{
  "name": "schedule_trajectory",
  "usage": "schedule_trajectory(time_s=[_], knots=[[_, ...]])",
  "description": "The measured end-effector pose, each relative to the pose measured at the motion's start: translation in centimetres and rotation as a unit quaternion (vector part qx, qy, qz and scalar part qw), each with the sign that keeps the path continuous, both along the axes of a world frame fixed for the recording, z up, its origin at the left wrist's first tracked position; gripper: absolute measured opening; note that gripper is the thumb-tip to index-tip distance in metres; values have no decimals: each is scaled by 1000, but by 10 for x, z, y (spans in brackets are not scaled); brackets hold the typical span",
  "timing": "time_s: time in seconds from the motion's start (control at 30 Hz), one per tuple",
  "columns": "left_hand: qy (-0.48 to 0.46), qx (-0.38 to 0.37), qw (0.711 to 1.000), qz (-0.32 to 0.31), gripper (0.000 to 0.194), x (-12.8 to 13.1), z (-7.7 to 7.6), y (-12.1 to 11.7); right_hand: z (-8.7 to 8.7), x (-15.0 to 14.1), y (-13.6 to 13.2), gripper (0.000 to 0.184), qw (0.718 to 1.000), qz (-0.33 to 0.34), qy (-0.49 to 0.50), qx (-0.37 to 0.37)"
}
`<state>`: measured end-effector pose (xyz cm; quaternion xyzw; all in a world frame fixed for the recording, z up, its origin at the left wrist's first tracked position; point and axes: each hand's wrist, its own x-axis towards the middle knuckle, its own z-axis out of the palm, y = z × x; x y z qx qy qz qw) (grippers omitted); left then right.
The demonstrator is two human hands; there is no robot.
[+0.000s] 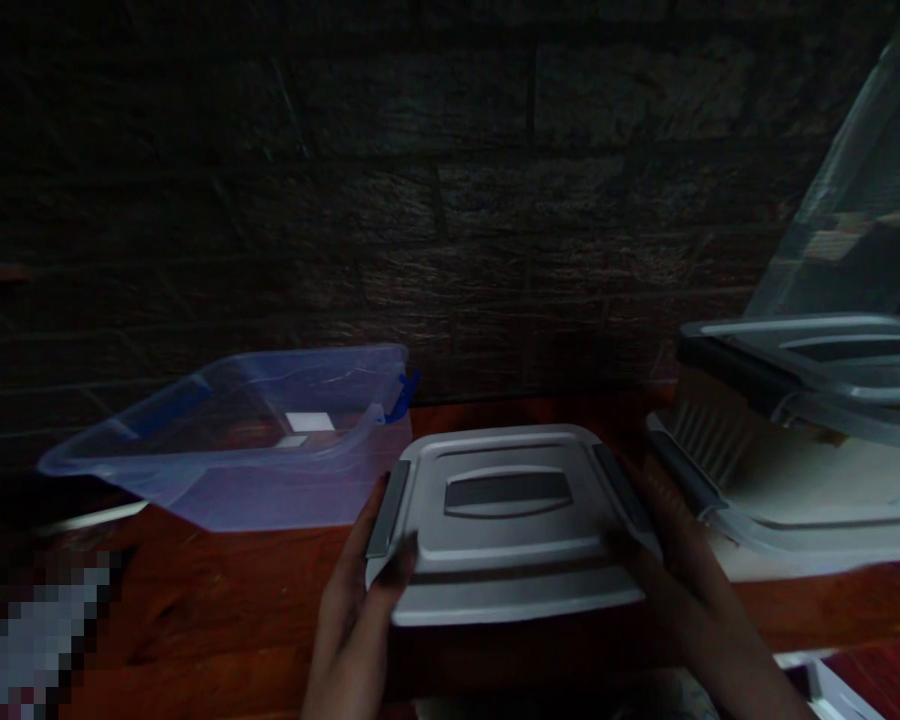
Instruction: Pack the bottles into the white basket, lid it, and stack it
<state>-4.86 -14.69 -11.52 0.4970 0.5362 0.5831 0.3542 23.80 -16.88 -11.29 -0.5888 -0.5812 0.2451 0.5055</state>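
Note:
A grey lidded plastic storage box (506,535) is held between my two hands over the wooden surface. Its lid is on, with dark grey latches at both ends and a dark oval panel in the middle. My left hand (367,600) grips the left end, thumb over the lid's edge. At the right end my right hand (675,570) grips in the same way. The fingers under the box are hidden. Just beyond my left hand stands a clear purplish plastic bin (270,495) without a lid, blue latches on its rim and small white pieces visible through it.
To the right, stacked storage boxes (810,480) with dark latches stand on the reddish wooden surface (217,600). A dark block wall (435,200) rises behind. Clear plastic sheeting (855,220) hangs at the upper right. A white object (832,690) shows at the lower right.

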Motion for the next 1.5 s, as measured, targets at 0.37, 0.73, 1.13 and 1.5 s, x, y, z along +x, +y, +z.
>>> schedule_trajectory(time_s=[0.37, 0.73, 1.13, 1.5], knots=[[95, -19, 995, -12, 65, -11, 5, -4, -1, 3, -3, 69, 1000, 6, -14, -16], [140, -10, 990, -26, 71, -12, 9, -4, 10, 0, -1, 66, 998, 25, -57, 0], [148, 11, 986, -75, 68, -16, 14, 2, -3, -3, 6, 70, 999, 25, 5, 32], [67, 26, 982, -177, 100, -31, -22, -3, -28, 0, -2, 86, 977, 115, 180, 2]])
